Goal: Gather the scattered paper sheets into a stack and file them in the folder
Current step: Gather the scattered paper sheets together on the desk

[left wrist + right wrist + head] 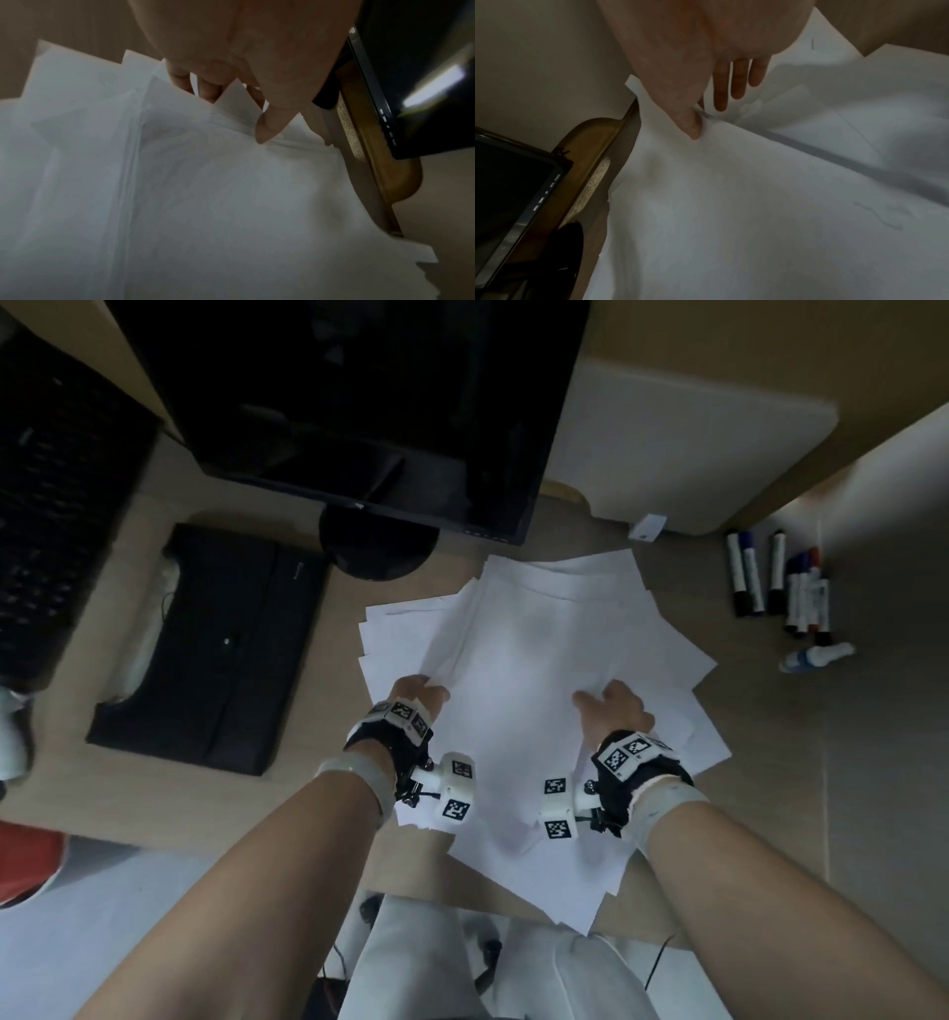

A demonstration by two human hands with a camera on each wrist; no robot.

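Observation:
Several white paper sheets (539, 634) lie fanned in a loose, skewed pile on the desk's middle. My left hand (421, 693) grips the pile's left edge; in the left wrist view my left hand (239, 113) has its thumb on top of the sheets (231, 203) and its fingers tucked under them. My right hand (611, 706) holds the pile's right side; in the right wrist view my right hand (707, 121) pinches the upper sheets (731, 203), thumb above, fingers below. The black folder (205, 649) lies shut, flat on the desk to the left.
A dark monitor (359, 403) on a round foot stands just behind the pile, a black keyboard (51, 480) at far left. Several markers (780, 588) and a small bottle (816, 655) lie at the right. The pile overhangs the desk's near edge (205, 842).

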